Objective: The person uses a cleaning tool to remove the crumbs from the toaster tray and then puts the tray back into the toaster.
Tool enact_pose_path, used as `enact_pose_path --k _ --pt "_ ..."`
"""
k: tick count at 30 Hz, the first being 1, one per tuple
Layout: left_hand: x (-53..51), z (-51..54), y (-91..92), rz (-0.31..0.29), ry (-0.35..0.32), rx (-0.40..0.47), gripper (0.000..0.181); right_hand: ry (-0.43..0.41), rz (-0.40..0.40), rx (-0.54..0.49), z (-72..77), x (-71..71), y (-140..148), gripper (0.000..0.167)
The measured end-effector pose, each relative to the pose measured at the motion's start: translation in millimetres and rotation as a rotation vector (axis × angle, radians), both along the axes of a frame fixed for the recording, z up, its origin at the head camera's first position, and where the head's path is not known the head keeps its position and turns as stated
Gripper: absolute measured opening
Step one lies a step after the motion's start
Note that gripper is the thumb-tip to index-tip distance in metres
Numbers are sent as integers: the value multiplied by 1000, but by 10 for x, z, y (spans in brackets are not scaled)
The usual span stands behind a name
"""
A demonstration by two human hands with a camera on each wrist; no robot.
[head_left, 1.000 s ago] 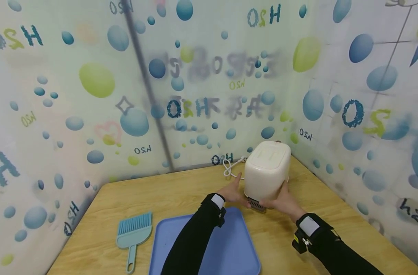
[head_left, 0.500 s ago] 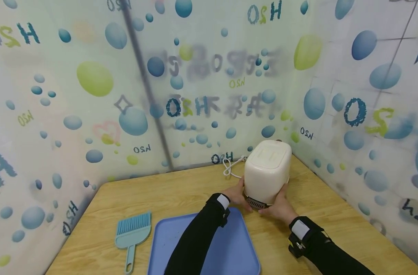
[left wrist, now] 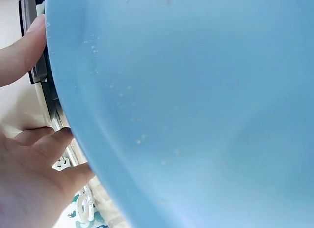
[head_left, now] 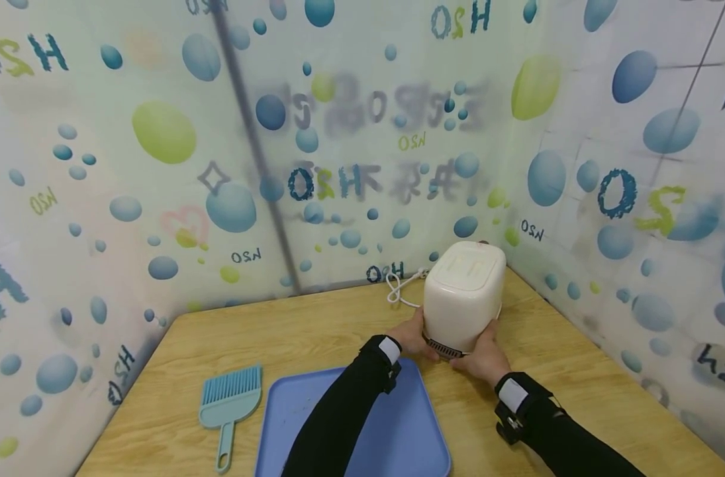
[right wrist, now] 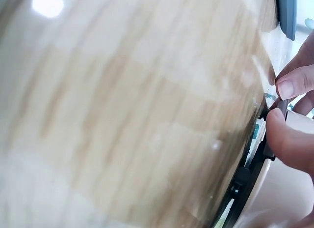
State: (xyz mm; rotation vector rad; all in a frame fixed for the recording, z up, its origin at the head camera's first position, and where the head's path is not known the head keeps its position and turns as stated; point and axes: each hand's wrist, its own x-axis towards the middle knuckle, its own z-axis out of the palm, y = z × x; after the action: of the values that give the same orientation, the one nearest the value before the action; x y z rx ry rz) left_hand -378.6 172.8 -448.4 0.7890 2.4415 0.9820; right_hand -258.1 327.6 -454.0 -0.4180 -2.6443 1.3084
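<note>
A white two-slot toaster [head_left: 463, 291] stands at the back right of the table, its base toward me. Along its lower front edge runs a dark slotted tray [head_left: 444, 350]. My left hand [head_left: 411, 336] holds the toaster's left lower side; in the left wrist view its thumb [left wrist: 22, 56] lies on the tray's dark edge and its other fingers spread along the white body. From the right, my right hand [head_left: 486, 358] grips the lower corner. Its thumb [right wrist: 285, 139] presses against the tray's edge in the right wrist view. The toaster's far side is hidden.
A blue tray [head_left: 398, 437] with specks on it lies on the wooden table [head_left: 237, 338], under my left forearm. Left of it is a light blue brush [head_left: 231, 404]. A white cord [head_left: 396, 291] coils behind the toaster. Patterned curtains close off the back and both sides.
The dark slotted tray stuck out farther from the toaster's base earlier and now sits nearly flush. Both hands have moved up closer around the base. The toaster has stayed in place.
</note>
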Motion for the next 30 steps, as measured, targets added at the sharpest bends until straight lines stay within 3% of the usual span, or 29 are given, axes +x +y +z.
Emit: enact_pose_path --k 10,21,30 --pt "83 69 -35 -7 50 -33 95 -16 -34 -33 -2 -14 -18 124" --pt "19 22 30 -7 108 -67 102 -1 -21 2 -5 -22 -5 121" --pt "-20 -13 52 -13 142 -107 93 -6 -46 43 2 -21 -23 114"
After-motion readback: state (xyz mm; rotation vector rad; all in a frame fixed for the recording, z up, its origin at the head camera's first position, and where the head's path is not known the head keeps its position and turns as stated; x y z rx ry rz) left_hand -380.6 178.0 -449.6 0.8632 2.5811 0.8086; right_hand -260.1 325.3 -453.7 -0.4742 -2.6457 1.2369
